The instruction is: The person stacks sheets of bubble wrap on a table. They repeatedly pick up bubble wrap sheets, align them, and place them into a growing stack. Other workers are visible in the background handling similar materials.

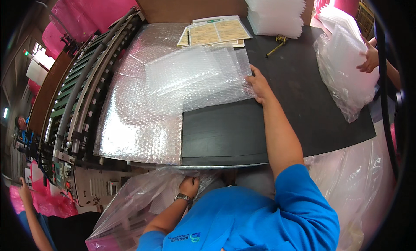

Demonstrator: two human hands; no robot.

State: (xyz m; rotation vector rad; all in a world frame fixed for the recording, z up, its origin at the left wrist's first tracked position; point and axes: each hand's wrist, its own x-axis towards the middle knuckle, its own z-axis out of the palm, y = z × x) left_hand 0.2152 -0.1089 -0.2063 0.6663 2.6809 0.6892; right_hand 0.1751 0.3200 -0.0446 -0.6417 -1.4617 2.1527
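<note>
My right hand (258, 84) reaches forward over the table and pinches the right edge of a few layered bubble wrap pieces (203, 75). These lie partly on a wide bubble wrap sheet (138, 121) that covers the table's left part. Below the table's front edge, my left hand (190, 187), with a watch on the wrist, is closed on the gathered rim of a large clear plastic bag (143, 203). Its fingertips are partly hidden.
A roller machine (82, 90) flanks the black table (225, 134). Papers (216, 32), a tape measure (277, 45) and a stack of white sheets (277, 12) lie at the back. At right, another person's hand (369, 58) holds a filled clear bag (346, 73). Another person stands lower left.
</note>
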